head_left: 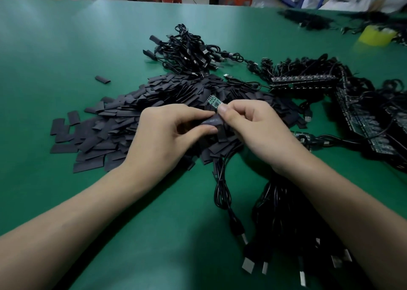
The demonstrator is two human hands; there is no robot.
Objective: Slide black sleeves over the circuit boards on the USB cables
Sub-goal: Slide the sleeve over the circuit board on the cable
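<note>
Over the middle of the green table, my left hand [174, 129] pinches a flat black sleeve [211, 122] between thumb and fingers. My right hand [253, 124] pinches a small green circuit board [213, 101], whose far end sticks up past my fingertips. The sleeve's mouth sits at the board's near end, where both hands meet. The board's black USB cable [222, 186] hangs down from under my hands toward me, ending in a metal plug [243, 238].
A large heap of loose black sleeves [123, 122] spreads under and left of my hands. A bundle of sleeved cables [187, 51] lies behind. Strips of unsleeved boards with cables [352, 104] fill the right side; more plugs [308, 265] lie near me. Yellow tape roll [376, 35] far right.
</note>
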